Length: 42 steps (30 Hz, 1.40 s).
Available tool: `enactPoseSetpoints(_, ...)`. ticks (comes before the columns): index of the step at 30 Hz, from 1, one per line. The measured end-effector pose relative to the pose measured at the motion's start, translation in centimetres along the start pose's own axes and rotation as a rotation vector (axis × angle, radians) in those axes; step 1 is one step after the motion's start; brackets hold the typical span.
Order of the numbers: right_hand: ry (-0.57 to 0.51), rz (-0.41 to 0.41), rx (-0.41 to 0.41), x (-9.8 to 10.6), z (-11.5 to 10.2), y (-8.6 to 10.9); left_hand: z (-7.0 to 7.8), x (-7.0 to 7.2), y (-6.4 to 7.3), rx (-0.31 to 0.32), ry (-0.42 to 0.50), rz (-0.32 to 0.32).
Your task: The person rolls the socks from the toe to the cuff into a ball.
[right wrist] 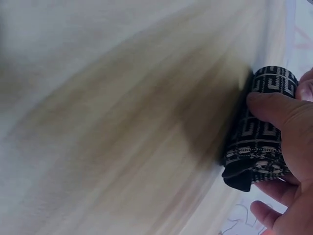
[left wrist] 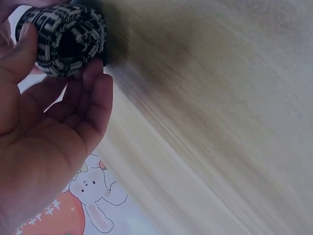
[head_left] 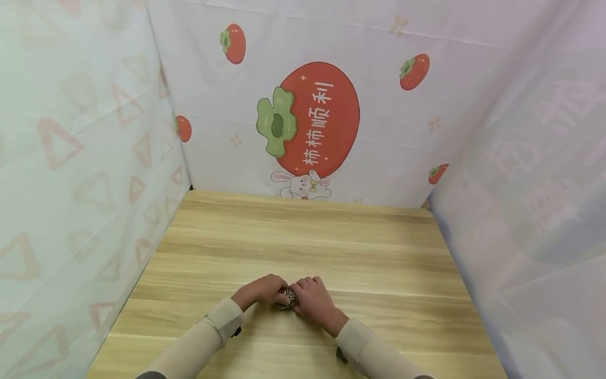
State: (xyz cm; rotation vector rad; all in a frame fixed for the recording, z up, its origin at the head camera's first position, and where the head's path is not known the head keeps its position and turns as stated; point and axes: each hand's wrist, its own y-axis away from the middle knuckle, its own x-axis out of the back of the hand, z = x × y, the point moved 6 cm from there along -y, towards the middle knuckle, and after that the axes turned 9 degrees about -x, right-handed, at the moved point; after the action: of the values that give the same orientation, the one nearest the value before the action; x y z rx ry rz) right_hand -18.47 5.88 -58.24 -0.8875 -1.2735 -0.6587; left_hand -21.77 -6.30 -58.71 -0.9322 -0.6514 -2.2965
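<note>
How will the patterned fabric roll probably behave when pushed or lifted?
The patterned fabric roll looks knitted, so it would probably squash under the fingers. Its rounded shape could let it roll when pushed. The flap at its end hints it may unwind.

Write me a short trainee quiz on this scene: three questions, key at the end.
1. True or false: the left hand and the right hand both hold the roll.
2. The table surface looks: (A) plain white; (B) wood-grained; (C) solid blue.
3. Describe the pattern on the roll.

Key: 1. True. 2. B. 3. Pale angular lines on black.
</note>
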Motion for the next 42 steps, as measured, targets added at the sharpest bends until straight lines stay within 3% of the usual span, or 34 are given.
enactPoseSetpoints(7,0.032,-0.071,-0.016,0.0,0.0,-0.3,0.5,0.0,0.3,0.037,0.035,0.028)
enactPoseSetpoints(17,0.010,-0.006,-0.038,-0.7,-0.4,0.0,0.4,-0.3,0.1,0.072,-0.021,0.052)
enactPoseSetpoints(23,0.016,0.053,-0.041,-0.7,-0.5,0.2,0.1,-0.3,0.1,0.062,-0.038,0.071)
enactPoseSetpoints(29,-0.048,0.126,-0.033,-0.1,-0.1,-0.2,-0.5,-0.1,-0.1,0.059,-0.014,0.139)
enactPoseSetpoints(33,-0.103,0.099,-0.053,-0.4,0.4,-0.4,-1.0,-0.3,0.1,0.074,0.062,0.198)
enactPoseSetpoints(36,-0.158,0.062,-0.076,-0.6,0.8,-0.5,-1.1,-0.5,0.3,0.044,0.089,0.222)
enactPoseSetpoints(38,-0.189,0.049,-0.091,-0.6,0.9,-0.6,-0.8,-0.9,0.5,-0.011,0.028,0.229)
enactPoseSetpoints(42,-0.238,0.040,-0.111,-0.6,1.1,-0.5,-0.1,-1.7,1.0,-0.082,-0.204,0.286)
